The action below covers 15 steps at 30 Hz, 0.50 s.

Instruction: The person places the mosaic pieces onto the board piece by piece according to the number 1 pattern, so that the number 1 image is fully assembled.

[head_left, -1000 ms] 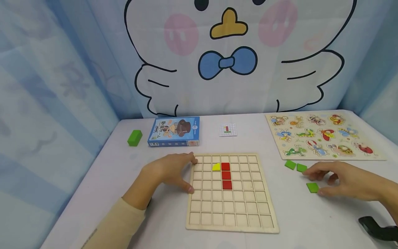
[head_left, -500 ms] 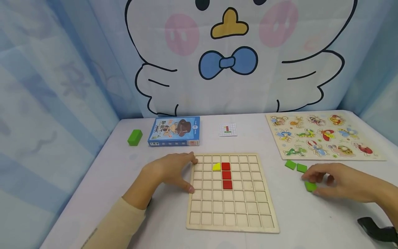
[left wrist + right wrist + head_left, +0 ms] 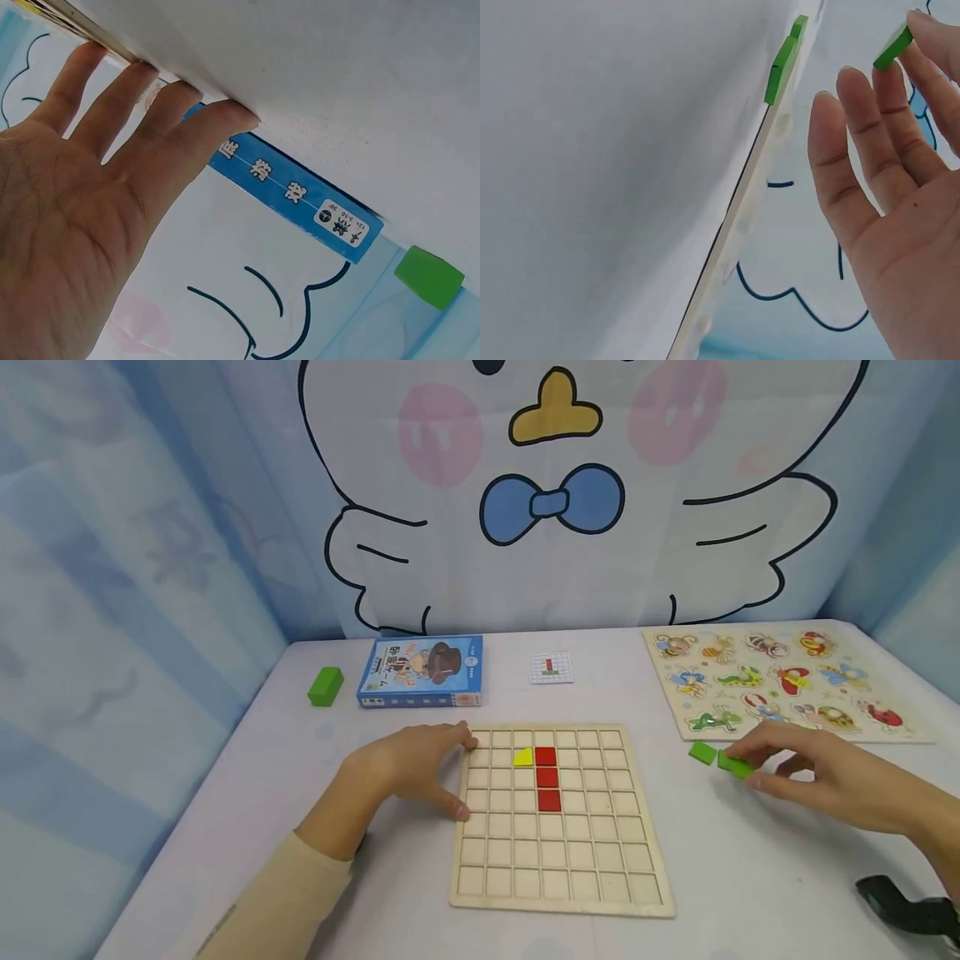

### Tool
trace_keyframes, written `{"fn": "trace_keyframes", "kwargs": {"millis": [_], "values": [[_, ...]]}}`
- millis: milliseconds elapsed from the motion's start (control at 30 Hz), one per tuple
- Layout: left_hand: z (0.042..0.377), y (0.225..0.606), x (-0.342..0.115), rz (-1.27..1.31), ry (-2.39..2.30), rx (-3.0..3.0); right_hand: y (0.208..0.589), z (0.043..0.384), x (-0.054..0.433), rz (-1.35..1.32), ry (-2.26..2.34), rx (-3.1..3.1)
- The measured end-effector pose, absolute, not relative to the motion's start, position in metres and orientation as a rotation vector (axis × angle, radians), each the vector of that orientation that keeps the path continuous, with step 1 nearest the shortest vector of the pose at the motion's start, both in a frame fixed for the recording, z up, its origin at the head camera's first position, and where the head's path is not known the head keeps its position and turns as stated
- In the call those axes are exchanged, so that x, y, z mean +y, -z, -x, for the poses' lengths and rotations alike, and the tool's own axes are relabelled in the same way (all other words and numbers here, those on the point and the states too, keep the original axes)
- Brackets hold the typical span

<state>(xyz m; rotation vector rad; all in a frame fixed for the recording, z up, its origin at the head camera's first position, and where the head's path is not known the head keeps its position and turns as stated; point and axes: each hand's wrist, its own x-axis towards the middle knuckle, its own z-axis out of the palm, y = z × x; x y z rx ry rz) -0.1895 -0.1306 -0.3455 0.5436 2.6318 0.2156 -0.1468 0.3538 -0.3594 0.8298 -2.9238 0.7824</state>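
A wooden grid board (image 3: 566, 856) lies on the white table, with a yellow piece (image 3: 523, 757) and a column of red square tiles (image 3: 548, 777) in its cells. At the board's left edge, my left hand (image 3: 408, 767) rests with thumb and fingertips touching the rim. In the left wrist view its fingers (image 3: 124, 101) are nearly straight. Over on the right, my right hand (image 3: 832, 777) pinches a green square tile (image 3: 892, 46) between thumb and fingers, lifted off the table. Two more green tiles (image 3: 702, 752) lie just beyond it; the held one partly covers the nearer.
A blue game box (image 3: 422, 672) and a green block (image 3: 326, 687) stand at the back left. A small pattern card (image 3: 551, 667) lies behind the board. An insect puzzle board (image 3: 787, 685) occupies the back right. Something black (image 3: 903, 906) sits at the lower right edge.
My right hand has taken the nearest green tile, lifted it and carried it away from me toward the other two. The left hand stays at the board's edge.
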Motion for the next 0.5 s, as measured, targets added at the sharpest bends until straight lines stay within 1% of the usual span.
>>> {"fn": "trace_keyframes", "kwargs": {"millis": [500], "values": [[0.188, 0.346, -0.131, -0.536, -0.209, 2.639, 0.34, 0.147, 0.322, -0.984, -0.904, -2.821]]}}
